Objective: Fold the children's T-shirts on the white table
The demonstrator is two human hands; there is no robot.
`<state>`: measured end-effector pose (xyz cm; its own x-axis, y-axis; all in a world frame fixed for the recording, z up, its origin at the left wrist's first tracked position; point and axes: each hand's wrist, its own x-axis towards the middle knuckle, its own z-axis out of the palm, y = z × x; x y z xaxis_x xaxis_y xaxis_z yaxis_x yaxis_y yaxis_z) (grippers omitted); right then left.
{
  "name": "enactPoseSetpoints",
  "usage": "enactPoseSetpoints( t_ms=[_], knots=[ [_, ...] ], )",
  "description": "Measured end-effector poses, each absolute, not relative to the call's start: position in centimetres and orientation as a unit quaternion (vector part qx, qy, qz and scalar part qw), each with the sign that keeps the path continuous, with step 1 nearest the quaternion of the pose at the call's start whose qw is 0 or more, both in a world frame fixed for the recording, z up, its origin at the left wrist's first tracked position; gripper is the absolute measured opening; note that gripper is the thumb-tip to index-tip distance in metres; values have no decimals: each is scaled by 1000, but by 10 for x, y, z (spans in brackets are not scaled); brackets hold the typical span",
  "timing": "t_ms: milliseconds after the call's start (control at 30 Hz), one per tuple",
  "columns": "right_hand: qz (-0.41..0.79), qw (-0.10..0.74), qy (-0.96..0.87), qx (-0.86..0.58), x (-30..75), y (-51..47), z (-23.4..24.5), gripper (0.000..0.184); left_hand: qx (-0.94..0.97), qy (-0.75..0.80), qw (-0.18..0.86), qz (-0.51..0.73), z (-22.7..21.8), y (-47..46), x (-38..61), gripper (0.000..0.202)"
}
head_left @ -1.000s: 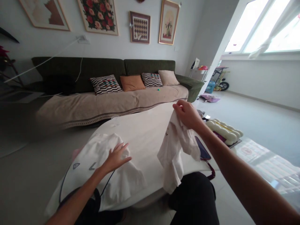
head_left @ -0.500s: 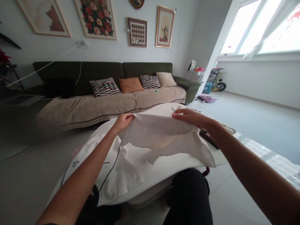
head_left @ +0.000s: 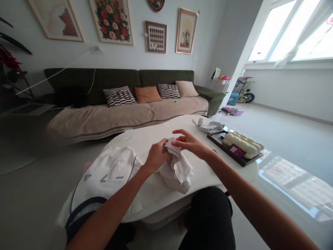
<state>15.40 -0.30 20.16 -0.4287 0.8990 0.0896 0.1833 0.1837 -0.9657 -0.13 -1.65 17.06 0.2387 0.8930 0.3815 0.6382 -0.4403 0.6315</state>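
A white cloth (head_left: 178,168) hangs bunched over the near part of the white table (head_left: 153,137), its lower folds close to the tabletop. My left hand (head_left: 157,154) is closed on the cloth's upper end. Against that same end, my right hand (head_left: 192,144) has its fingers spread, the thumb touching or very near the fabric; I cannot tell which. To the left lies a white sports shirt (head_left: 111,166) with dark piping and a printed number, draped over the table's edge and partly hidden by my left forearm.
A dark tray (head_left: 226,147) on the table's right side holds a pale, bumpy object (head_left: 244,142). Behind it are a crumpled packet (head_left: 212,126) and a small white bottle (head_left: 200,121). Beyond the table stands a green sofa (head_left: 166,76) with cushions. My knee (head_left: 210,208) is under the near edge.
The cloth was stretched wide between both hands and is now gathered into a bunch. My right hand moved left towards my left hand and its fingers spread. The tray came into fuller view.
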Motion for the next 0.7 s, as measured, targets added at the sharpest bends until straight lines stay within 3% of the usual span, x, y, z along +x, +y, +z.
enactPoseSetpoints(
  t_ms=[100, 267, 467, 600, 700],
  knots=[
    [326, 371, -761, -420, 148, -11, 199, 67, 795, 516, 112, 297, 198, -6, -6, 22],
    [152, 385, -767, -491, 155, -3, 208, 41, 840, 496, 19, 220, 244, 4, -10, 26],
    [-158, 281, -753, -573, 194, 2, 250, 21, 791, 563, -144, 190, 281, 21, -38, 24],
    [-251, 215, -708, -624, 215, 0, 269, 20, 754, 590, -208, 203, 297, 29, -61, 22],
    [-294, 246, -683, -621, 229, -4, 282, 20, 736, 603, -233, 203, 304, 30, -83, 23]
  ],
)
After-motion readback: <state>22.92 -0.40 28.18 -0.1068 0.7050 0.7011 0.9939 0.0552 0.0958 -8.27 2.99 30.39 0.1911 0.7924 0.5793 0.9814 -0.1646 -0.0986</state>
